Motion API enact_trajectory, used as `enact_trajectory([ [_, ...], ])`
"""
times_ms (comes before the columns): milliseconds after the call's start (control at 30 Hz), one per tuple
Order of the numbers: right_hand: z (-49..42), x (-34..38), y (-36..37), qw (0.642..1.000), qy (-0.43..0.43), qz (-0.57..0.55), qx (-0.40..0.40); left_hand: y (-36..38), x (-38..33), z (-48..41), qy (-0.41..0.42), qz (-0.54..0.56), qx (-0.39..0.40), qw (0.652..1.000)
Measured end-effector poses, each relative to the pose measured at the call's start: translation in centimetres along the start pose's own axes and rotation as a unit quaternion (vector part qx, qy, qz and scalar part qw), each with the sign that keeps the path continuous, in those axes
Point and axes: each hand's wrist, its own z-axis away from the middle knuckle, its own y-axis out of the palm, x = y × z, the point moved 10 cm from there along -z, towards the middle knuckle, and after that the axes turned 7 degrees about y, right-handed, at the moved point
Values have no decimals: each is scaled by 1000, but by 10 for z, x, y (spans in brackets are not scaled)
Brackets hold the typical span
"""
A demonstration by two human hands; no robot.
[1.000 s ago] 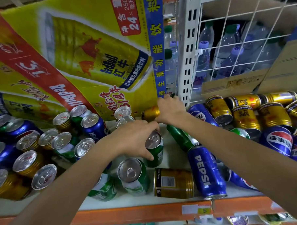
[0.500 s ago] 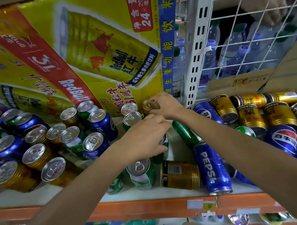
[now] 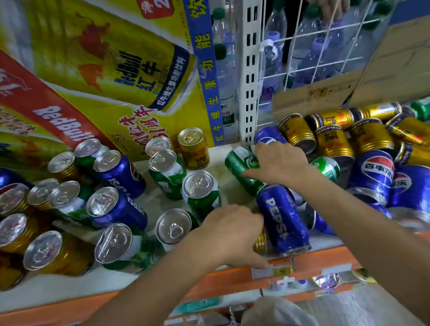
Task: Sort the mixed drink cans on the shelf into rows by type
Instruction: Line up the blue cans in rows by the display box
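Green can [image 3: 233,162], on side, mid-shelf near white upright [image 3: 247,62]: your right hand [image 3: 281,165] lies over it, thumb along body, fingers curled over far side. Gold can [image 3: 260,242], on side at shelf front, mostly hidden: your left hand [image 3: 233,232] curls down round it. Pepsi can [image 3: 283,224], on side, between your hands, just beside gold can. Upright green cans [image 3: 200,191] to left. Heap of gold and blue cans [image 3: 370,137] to right. Red Bull carton [image 3: 94,69] behind. Orange shelf edge [image 3: 92,310] in front.

Cans [image 3: 281,219]: glossy printed metal, bare aluminium tops. Gold cans [image 3: 333,140] ribbed and shiny. Red Bull carton [image 3: 101,69]: glossy printed cardboard. Upright [image 3: 247,62]: white painted slotted metal. Bottles [image 3: 276,49]: clear plastic. Shelf [image 3: 225,189]: smooth, pale.
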Motion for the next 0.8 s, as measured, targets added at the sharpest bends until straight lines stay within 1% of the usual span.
enact_trajectory([
  [67,8,2,12,1000,7,16,0,11,1,-5,-8,-11,12,1000],
  [167,10,8,23,998,18,49,-21,15,9,-9,-31,2,-6,1000],
  [233,10,9,23,998,18,41,-33,14,12,-8,-44,23,-18,999],
  [333,9,7,20,999,7,-9,-37,10,16,-4,-56,52,-41,996],
  [433,8,7,17,996,-10,-81,-33,-6,25,8,-76,84,-97,989],
  [500,6,12,9,991,-21,-118,-51,-17,27,17,-83,89,-130,984],
  [567,3,23,-5,984,-45,-151,-81,-23,24,23,-78,69,-147,984],
  [633,0,37,-16,977,-79,-171,-101,-24,20,24,-70,60,-162,982],
  [700,-2,51,-23,968,-114,-188,-118,-24,24,24,-81,50,-156,983],
  [800,-6,64,-25,955,-154,-223,-123,-25,27,23,-82,35,-158,983],
])
